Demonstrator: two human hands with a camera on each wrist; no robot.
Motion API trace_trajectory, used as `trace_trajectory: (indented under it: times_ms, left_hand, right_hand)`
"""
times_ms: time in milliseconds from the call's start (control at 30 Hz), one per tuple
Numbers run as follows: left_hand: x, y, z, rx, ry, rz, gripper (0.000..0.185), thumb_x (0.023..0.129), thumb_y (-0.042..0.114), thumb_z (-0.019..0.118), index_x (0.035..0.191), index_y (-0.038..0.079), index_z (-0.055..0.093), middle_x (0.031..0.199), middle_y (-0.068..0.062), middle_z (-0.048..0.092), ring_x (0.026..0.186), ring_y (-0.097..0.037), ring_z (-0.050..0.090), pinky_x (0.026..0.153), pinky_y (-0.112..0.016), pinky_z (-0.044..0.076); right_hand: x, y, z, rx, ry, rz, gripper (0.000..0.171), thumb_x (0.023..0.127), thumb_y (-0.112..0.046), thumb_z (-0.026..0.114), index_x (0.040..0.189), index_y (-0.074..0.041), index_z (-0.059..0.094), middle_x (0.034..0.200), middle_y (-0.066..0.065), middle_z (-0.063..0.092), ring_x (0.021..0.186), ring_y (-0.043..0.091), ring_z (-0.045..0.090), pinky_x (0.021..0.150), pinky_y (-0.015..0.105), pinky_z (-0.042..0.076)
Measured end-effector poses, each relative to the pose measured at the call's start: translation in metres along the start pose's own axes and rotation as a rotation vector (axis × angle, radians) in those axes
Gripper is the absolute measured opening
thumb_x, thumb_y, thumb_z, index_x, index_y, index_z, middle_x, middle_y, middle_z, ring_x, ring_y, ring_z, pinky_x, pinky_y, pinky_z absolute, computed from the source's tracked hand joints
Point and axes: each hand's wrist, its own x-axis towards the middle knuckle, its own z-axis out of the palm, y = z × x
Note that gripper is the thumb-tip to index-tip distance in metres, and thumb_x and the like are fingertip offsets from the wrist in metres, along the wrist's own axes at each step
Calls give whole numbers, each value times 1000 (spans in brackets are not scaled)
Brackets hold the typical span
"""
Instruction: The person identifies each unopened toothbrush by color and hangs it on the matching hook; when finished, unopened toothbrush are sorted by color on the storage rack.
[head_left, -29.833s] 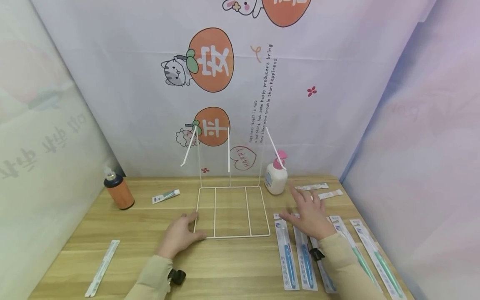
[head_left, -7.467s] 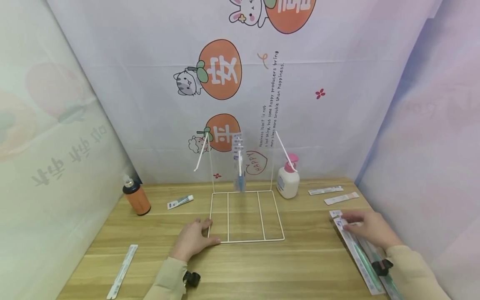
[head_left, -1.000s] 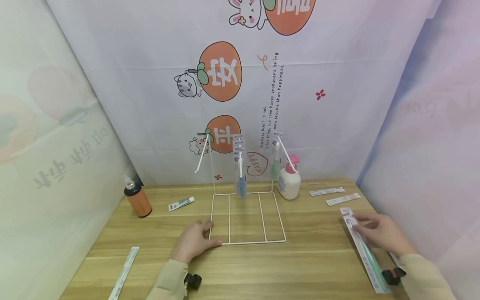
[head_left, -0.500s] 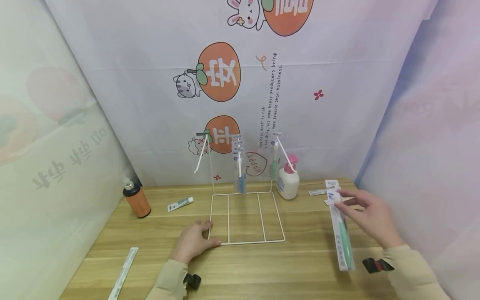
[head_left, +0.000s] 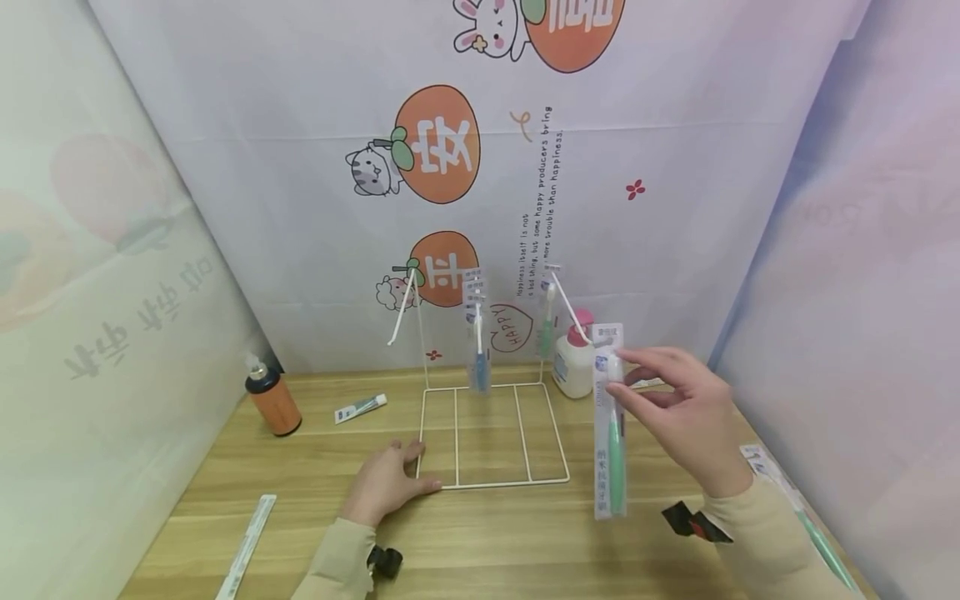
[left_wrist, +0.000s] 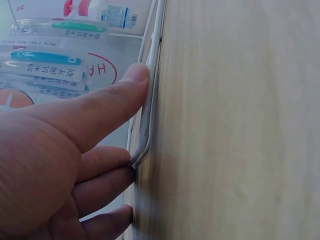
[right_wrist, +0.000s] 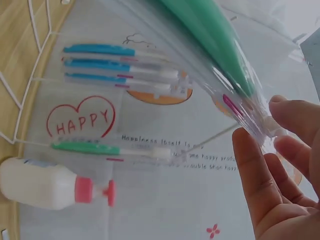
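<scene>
My right hand [head_left: 682,408] pinches the top of a packaged green toothbrush [head_left: 615,458] between thumb and fingers. The pack hangs upright above the table, just in front of the tip of the right prong. A white wire rack [head_left: 510,483] stands mid-table, and my left hand [head_left: 382,483] holds its front left corner, thumb along the front wire in the left wrist view. Several packaged blue toothbrushes [right_wrist: 97,65] hang from the middle prong. One packaged green toothbrush [head_left: 547,333] hangs from the right prong. Nothing hangs on the left prong [head_left: 402,308].
Behind the held pack stands a white pump bottle [head_left: 573,371] with a pink top. An orange bottle [head_left: 274,404] and a small toothpaste tube [head_left: 361,409] are at back left. A thin strip pack [head_left: 247,546] lies front left; another green toothbrush pack [head_left: 817,542] lies far right.
Toothbrush packs that lay on the right of the table now hang on the middle and right prongs. Within the last second, my right hand lifted another green one and carried it left. Left hand stays.
</scene>
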Motion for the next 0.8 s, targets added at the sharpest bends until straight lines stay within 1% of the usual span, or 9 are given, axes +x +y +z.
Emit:
trace_trajectory:
  times_ms: [133,367,533,667,800]
  left_hand:
    - [0,1,-1,-6,-1,2,84,80,55,93,145,8,69,147,-42,54,133,-61,56,109,-69,47]
    - [0,0,-1,-9,5,4,83,80,54,93,145,8,69,147,-42,54,133,-61,56,109,-69,47]
    - [0,1,-2,-12,8,-1,83,80,54,93,144,8,70,148,-41,54,134,-60,56,110,-68,47]
    - [0,1,-2,-13,6,-3,82,80,54,93,144,9,70,148,-39,55,135,-59,55,111,-68,46]
    - [-1,2,-2,-14,2,1,82,80,53,93,144,8,70,149,-39,54,136,-59,55,111,-69,45]
  right_hand:
    - [3,-2,11,-22,4,-44,54,74,18,91,123,-3,80,117,11,72,94,8,73,71,20,62]
    - [3,7,25,-42,10,-47,50,75,13,93,121,-4,81,115,7,72,94,7,72,70,20,62]
    - [8,21,37,-59,17,-57,49,78,10,93,122,-6,80,113,10,72,94,15,73,72,21,62]
    - [16,39,50,-59,53,-70,48,78,11,92,121,-2,78,110,13,72,93,25,74,72,20,62]
    - [26,55,64,-36,103,-86,47,76,13,92,119,2,77,109,17,71,93,30,73,70,21,62]
